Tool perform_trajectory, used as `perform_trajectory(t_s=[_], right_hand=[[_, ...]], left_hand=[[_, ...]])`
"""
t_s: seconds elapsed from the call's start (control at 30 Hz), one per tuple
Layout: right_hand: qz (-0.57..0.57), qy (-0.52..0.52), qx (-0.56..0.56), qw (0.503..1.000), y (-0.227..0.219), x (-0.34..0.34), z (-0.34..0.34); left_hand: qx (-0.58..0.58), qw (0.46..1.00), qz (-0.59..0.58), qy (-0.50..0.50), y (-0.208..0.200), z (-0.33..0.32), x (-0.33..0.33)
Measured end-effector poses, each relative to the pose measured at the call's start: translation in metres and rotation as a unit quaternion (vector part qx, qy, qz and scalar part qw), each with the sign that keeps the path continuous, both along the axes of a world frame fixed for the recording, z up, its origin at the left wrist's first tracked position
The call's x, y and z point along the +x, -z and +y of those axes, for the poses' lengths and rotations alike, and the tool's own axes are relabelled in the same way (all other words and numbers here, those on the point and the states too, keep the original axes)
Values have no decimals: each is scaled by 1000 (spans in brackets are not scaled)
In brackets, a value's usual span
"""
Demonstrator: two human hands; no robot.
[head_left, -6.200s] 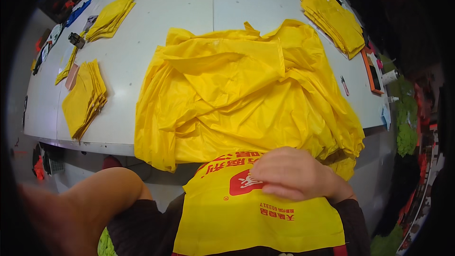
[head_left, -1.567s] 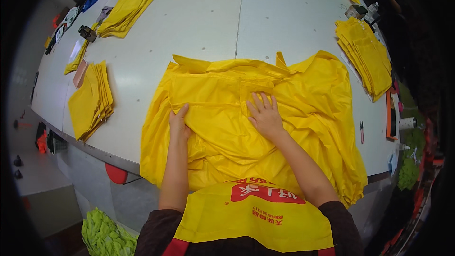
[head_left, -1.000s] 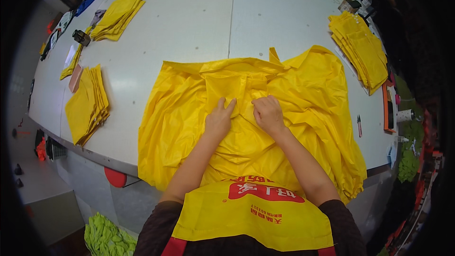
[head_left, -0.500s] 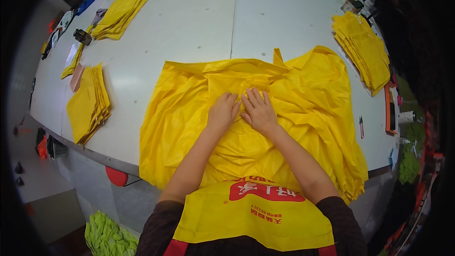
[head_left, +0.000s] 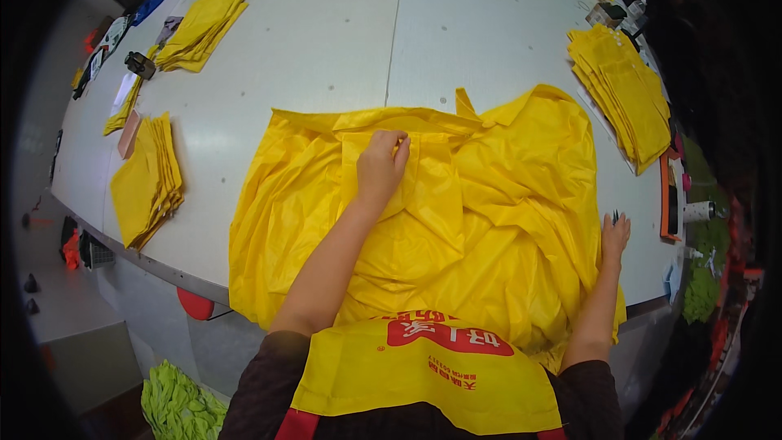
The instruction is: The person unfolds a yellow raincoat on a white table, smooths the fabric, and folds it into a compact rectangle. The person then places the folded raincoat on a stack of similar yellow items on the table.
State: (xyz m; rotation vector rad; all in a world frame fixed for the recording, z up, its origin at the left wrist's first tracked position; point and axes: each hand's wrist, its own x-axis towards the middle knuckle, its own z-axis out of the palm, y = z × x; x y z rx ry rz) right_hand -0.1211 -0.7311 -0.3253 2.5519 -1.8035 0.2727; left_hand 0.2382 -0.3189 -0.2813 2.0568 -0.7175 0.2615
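Surface (head_left: 301, 41), white, runs from centre out to 12 o'clock. Cloth (head_left: 521, 220), yellow and crumpled, lies across its 6 o'clock edge, partly overhanging. It looks thin, light, soft and somewhat slippery, so loose folds would likely slide; its 12 o'clock hem or the square panel (head_left: 436, 187) near the middle should give the surest hold. Yellow stacks (head_left: 147, 183) sit at 9, 10 and 2 o'clock. Left hand (head_left: 381, 167) has a narrow grip, fingertips together, apparently pinching cloth near the 12 o'clock hem. Right hand (head_left: 617, 236), at 3 o'clock, meets a dark-tipped tool (head_left: 616, 216); whether its grip holds it, I cannot tell.
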Motion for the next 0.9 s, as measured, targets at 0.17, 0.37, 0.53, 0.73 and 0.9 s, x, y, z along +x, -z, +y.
perform_trajectory(t_s=[0.17, 0.37, 0.53, 0.73, 0.9], right_hand=[[54, -69, 87, 992, 16, -24, -19], [41, -61, -16, 997, -2, -4, 3], [81, 48, 5, 996, 15, -23, -9], [29, 36, 15, 999, 32, -37, -50], [-668, 28, 431, 606, -13, 7, -49]], left_hand=[[179, 974, 137, -20, -17, -24, 27], [94, 930, 350, 51, 5, -27, 50], [-159, 842, 513, 52, 5, -20, 42], [-254, 811, 526, 29, 9, -9, 29], [-283, 804, 523, 16, 15, -1, 25]])
